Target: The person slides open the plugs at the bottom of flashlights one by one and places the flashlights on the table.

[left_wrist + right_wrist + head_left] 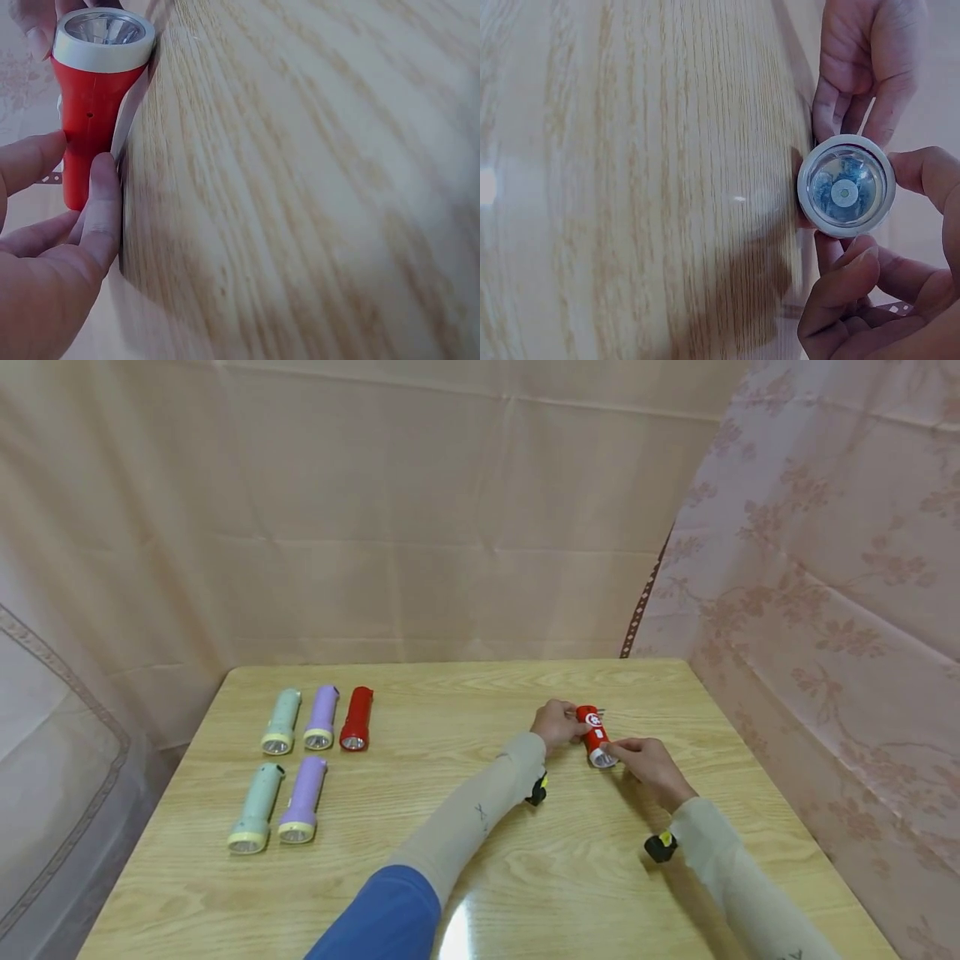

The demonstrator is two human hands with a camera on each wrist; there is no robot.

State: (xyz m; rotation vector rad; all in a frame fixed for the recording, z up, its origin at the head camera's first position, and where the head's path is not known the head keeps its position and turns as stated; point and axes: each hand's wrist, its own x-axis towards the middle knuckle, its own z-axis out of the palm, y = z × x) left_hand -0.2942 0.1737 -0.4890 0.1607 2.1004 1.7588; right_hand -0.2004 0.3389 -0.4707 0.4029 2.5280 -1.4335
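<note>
A red flashlight (594, 731) with a white head ring and a white emblem lies at the right of the table, its lens end toward me. My left hand (556, 725) grips its body from the left, with thumb and fingers on either side in the left wrist view. At the lens end, my right hand (651, 767) pinches the white ring (886, 206) between thumb and fingers. Thin metal prongs (602, 711) stick out at the flashlight's right side near its tail; a small perforated metal piece (52, 178) shows there in the left wrist view.
Several flashlights lie at the table's left. A mint-green one (282, 718), a purple one (322, 714) and a dark red one (357, 717) form the far row. Nearer are another mint-green (257, 802) and another purple one (304, 793). Curtains (450, 527) surround the table (465, 710).
</note>
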